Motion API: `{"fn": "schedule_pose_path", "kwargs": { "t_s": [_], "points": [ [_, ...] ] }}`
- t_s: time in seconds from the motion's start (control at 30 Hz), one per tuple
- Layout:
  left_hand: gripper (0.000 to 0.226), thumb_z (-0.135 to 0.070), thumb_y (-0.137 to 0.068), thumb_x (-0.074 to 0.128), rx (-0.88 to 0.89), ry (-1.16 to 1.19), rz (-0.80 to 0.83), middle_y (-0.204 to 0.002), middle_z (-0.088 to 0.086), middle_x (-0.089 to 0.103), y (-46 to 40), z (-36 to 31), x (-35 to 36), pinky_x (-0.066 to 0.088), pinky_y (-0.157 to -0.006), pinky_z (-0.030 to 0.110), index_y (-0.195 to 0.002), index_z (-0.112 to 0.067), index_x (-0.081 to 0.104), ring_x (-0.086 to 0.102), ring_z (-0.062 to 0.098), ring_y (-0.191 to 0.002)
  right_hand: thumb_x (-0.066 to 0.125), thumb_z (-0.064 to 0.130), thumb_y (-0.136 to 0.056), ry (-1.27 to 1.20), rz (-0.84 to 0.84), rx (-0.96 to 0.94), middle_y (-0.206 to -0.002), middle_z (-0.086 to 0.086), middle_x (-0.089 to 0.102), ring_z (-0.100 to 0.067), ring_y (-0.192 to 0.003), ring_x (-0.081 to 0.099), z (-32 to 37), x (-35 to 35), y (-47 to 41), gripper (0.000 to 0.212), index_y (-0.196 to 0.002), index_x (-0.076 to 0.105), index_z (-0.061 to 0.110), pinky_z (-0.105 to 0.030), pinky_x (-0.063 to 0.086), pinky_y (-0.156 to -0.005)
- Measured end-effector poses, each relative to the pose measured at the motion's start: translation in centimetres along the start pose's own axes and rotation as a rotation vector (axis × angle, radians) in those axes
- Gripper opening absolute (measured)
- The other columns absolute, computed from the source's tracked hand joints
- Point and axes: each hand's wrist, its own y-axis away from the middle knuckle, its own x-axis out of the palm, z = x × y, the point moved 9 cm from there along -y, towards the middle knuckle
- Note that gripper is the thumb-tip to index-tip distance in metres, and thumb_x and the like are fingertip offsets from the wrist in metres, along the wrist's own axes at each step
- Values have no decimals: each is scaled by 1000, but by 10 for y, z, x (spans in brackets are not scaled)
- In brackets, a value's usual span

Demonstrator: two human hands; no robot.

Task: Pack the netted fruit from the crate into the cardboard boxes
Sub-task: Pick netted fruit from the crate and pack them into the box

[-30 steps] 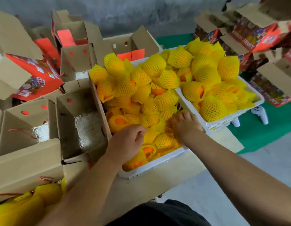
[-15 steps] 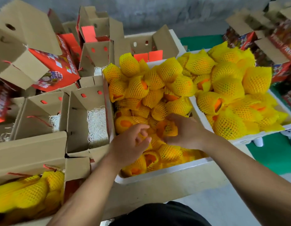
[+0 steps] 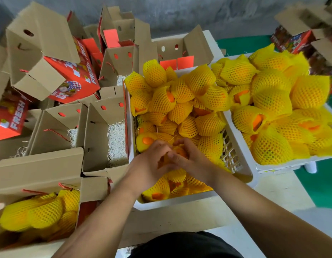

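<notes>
Here, 1 netted orange fruit (image 3: 177, 155) sits cupped between my hands, over the near end of the white crate (image 3: 243, 165). My left hand (image 3: 149, 165) and right hand (image 3: 192, 158) both curl around it, fingertips meeting on top. Open cardboard boxes (image 3: 98, 138) wait just left of my left hand.

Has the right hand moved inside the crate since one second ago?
Yes. The right hand came off the fruit by the white crate's right wall and went left to meet the left hand.
</notes>
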Motion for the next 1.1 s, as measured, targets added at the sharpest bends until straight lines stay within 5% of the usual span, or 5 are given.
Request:
{"fn": "schedule_pose_path", "kwargs": {
  "t_s": [0.1,0.43,0.6,0.87,1.1],
  "points": [
    [10,-29,-94,74,-10,99,-116,-119,-18,62,0,8,-9,53,-81,33,-98,-25,67,61,-1,-106,77,41,-85,137,129,-19,-111,-3,64,-4,-94,57,3,7,5,54,-128,45,35,-32,52,-79],
    [9,-37,-100,66,-145,281,-245,-99,-16,66,2,14,-24,48,-75,30,-103,-29,68,61,13,-86,79,19,-89,-41,128,-3,-115,20,71,6,-107,65,13,7,8,38,-119,71,40,-14,52,-80],
    [40,-67,-97,45,-209,181,-210,-121,-21,63,3,14,-24,54,-84,40,-117,-34,52,63,6,-98,74,26,-93,-160,141,32,-111,-13,73,-13,-88,68,14,10,11,27,-120,73,32,-28,54,-64],
    [99,-101,-72,38,-270,30,-79,-150,-15,53,-2,7,-13,55,-89,43,-154,-54,8,63,23,-124,69,35,-91,-392,68,46,-120,-12,73,-23,-107,69,12,-1,7,32,-122,74,28,-45,59,-84],
    [111,-92,-64,62,-271,63,-69,-149,-12,56,-1,9,-13,56,-94,41,-156,-57,9,60,17,-128,58,32,-99,-422,-36,-24,-136,-1,61,-19,-118,65,15,-8,7,53,-143,30,32,-35,59,-78]
  ]
}}
